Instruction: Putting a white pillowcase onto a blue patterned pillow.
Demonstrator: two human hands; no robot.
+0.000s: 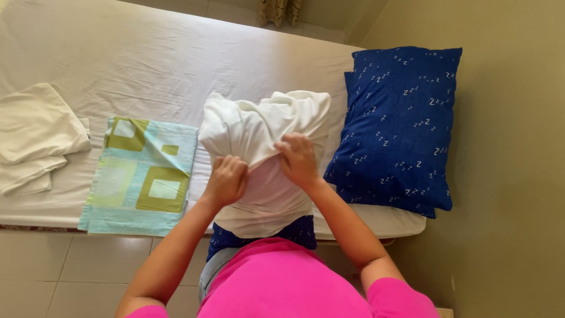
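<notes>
**At the bed's edge: both hands bunched in a white pillowcase**

At the near edge of the bed [147, 65], just above a pink top [276, 282], a pillow stands on end against the person's body. Its lower end, dark blue [294, 231], shows below the white pillowcase [259, 132] that covers most of it. The left hand [226, 181] is closed on a fold of the white cloth, fingers curled tight into the fabric. The right hand [299, 160], just beside it and slightly higher, has its grip clamped on the same cloth, with a pinch of material gathered under the fingertips. Between and above the two hands the pillowcase is rumpled into loose ridges, its top end slumped and baggy.

Left of the pillow, touching its side, a folded pillowcase [141, 176] with a pale turquoise ground and olive squares lies flat, its near end hanging slightly past the mattress edge. Further left lies a stack of folded cream cloth [35, 132]. Right of the hands, a dark blue pillow [397, 126] with small white marks lies close to the beige wall [512, 147], apparently with a second like it beneath. Beyond all this stretches the wrinkled cream sheet, and at its far side a strip of patterned curtain [279, 10].
</notes>
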